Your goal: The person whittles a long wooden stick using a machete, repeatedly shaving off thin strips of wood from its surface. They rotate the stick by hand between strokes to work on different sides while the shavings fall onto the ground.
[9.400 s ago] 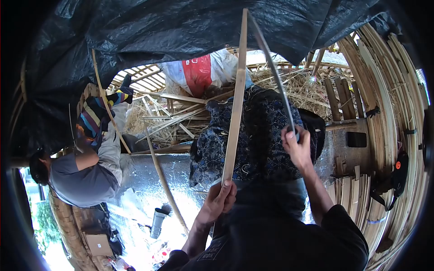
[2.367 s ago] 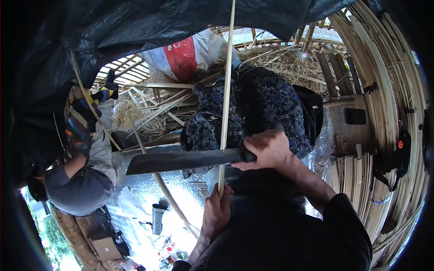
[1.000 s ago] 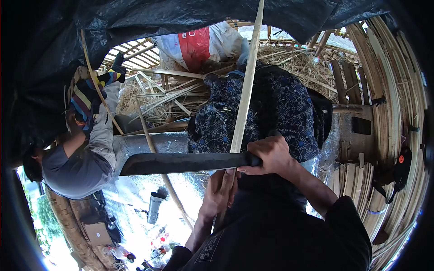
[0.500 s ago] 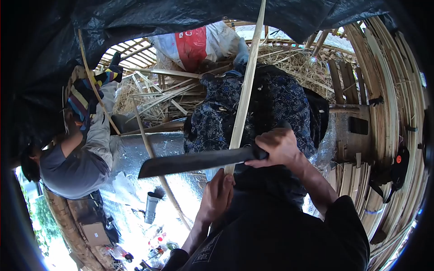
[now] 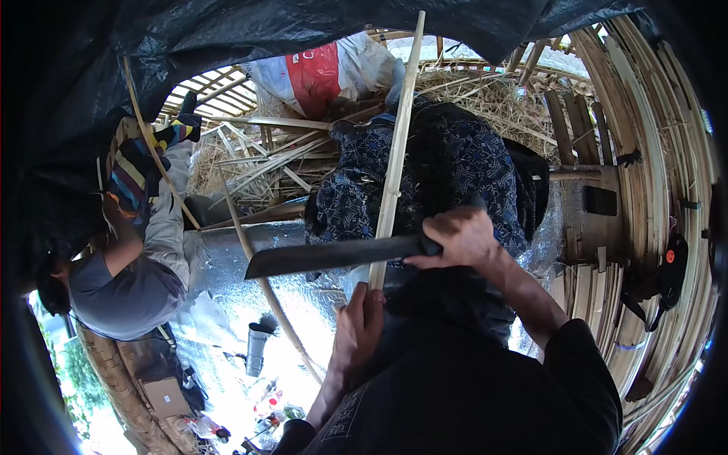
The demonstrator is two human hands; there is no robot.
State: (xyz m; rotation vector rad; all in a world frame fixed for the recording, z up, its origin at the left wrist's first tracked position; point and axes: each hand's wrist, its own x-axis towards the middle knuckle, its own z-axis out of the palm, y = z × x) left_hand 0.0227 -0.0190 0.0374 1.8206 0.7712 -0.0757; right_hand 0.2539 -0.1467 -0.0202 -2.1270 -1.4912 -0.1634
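Observation:
My right hand [image 5: 462, 236] is closed around the dark handle of a machete [image 5: 326, 256]. Its broad black blade points left and lies across a long, pale bamboo strip [image 5: 397, 163]. My left hand [image 5: 359, 318] grips the strip's lower end, just below the blade. From there the strip slants up and slightly right, over the blue patterned cloth [image 5: 470, 178] on my lap. A small curl of shaving seems to stand on the strip above the blade.
At left sits another person [image 5: 125, 292] in a dark shirt. A thin pole [image 5: 262, 280] leans between us. Split bamboo pieces [image 5: 280, 167] and shavings [image 5: 485, 98] lie ahead, near a white and red sack [image 5: 315, 80]. Long slats [image 5: 644, 152] stand stacked at right.
The machete has moved up along the strip and slightly right. The strip's top has tipped left and come lower, and my left hand has shifted slightly left.

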